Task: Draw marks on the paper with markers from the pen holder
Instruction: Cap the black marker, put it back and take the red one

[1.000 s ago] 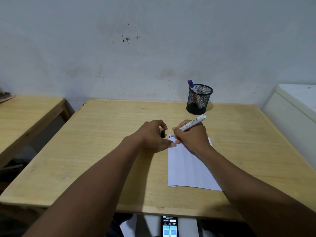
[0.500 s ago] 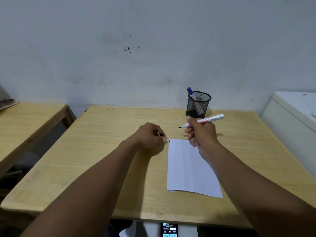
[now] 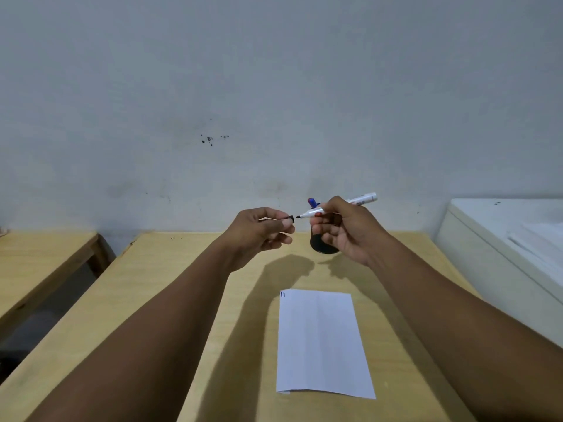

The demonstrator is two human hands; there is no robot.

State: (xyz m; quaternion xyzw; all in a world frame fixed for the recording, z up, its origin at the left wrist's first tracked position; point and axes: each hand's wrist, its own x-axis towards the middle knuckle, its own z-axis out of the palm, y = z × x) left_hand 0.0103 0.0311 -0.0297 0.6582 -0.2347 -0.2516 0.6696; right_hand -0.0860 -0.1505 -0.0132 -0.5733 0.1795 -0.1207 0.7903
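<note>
A white sheet of paper [image 3: 323,342] lies on the wooden table [image 3: 189,300], with two short dark marks [image 3: 283,294] at its top left corner. My right hand [image 3: 347,229] is raised above the table and holds a white marker [image 3: 359,201], its dark tip pointing left. My left hand [image 3: 262,229] pinches the black cap [image 3: 291,220] level with that tip, a small gap between them. The black mesh pen holder [image 3: 323,246] stands behind my right hand, mostly hidden, with a blue-capped marker [image 3: 312,202] sticking out.
A second wooden table [image 3: 39,257] stands to the left across a gap. A white cabinet or appliance [image 3: 502,239] sits at the right edge. A grey wall rises right behind the table.
Both hands have lifted off the paper and risen together. The marker tip and the cap have come closer, facing each other. The camera has tilted upward.
</note>
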